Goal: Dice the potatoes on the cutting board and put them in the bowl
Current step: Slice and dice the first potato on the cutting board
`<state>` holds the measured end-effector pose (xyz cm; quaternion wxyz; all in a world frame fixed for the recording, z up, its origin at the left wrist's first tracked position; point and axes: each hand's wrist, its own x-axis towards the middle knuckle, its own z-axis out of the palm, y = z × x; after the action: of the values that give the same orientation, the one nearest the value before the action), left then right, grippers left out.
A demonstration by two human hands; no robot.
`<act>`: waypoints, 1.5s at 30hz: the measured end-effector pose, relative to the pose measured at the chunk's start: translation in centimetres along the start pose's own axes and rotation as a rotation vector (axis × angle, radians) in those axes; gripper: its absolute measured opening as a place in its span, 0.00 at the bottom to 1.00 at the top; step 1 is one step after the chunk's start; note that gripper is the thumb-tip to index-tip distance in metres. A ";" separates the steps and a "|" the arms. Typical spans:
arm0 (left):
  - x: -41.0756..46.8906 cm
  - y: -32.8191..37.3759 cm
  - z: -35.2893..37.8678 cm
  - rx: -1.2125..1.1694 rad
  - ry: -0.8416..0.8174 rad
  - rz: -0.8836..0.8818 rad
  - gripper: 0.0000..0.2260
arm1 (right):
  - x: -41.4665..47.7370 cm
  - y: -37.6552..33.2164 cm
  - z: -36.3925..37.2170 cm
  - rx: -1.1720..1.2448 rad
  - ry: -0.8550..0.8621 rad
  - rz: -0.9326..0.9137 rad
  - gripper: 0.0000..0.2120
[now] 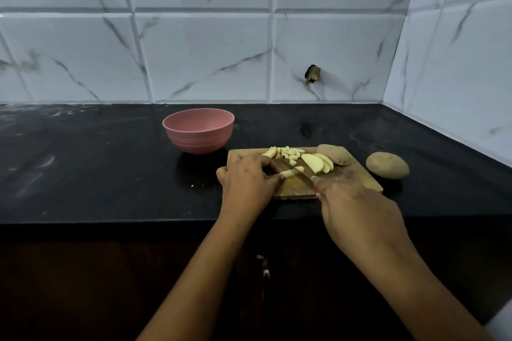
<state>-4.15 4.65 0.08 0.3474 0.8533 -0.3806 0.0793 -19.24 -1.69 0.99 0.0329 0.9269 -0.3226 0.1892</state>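
The pink bowl (pixel 198 130) stands on the black bench (pixel 97 160), just behind the left corner of the wooden cutting board (pixel 357 174). The left grip (pixel 246 177) lies over the board's left end, fingers curled onto a potato strip (pixel 288 173). The knife (pixel 307 176) crosses that strip, its handle closed inside the right grip (pixel 357 210). Beyond the blade lie diced pieces (pixel 291 152), then slices (pixel 315 162) leaning on an unpeeled potato half (pixel 335 154). A whole potato (pixel 387 165) sits on the bench just right of the board.

White marble-veined tile walls (pixel 205 55), black countertop (pixel 97 163), dim light.
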 end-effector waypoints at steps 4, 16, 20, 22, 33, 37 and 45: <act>-0.1 0.0 -0.1 -0.029 0.000 0.001 0.04 | 1.0 -0.3 0.3 0.012 -0.022 -0.015 0.22; -0.1 -0.6 -0.3 -0.082 -0.033 0.002 0.07 | -0.1 -1.1 -0.4 0.018 -0.042 -0.018 0.21; 0.0 -0.6 -0.4 -0.065 -0.060 -0.011 0.07 | 0.9 -1.5 0.2 0.029 -0.050 -0.008 0.22; 0.0 -0.6 -0.4 -0.071 -0.060 -0.014 0.07 | 0.9 -1.3 -0.2 0.050 -0.031 -0.015 0.21; 0.1 -1.3 -1.3 -0.165 -0.089 0.033 0.03 | 0.1 -2.5 -0.1 -0.003 -0.094 -0.041 0.23; 0.1 -1.6 -1.4 -0.170 -0.115 0.035 0.03 | 0.7 -2.2 -0.6 0.029 -0.144 0.007 0.27; 0.2 -3.0 -1.6 -0.230 -0.116 -0.010 0.03 | -0.7 -2.8 -0.5 0.028 -0.126 -0.045 0.23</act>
<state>-1.68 6.91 -0.24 0.4206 0.8130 -0.4022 -0.0162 -18.18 1.05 1.34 0.0037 0.9443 -0.3003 0.1344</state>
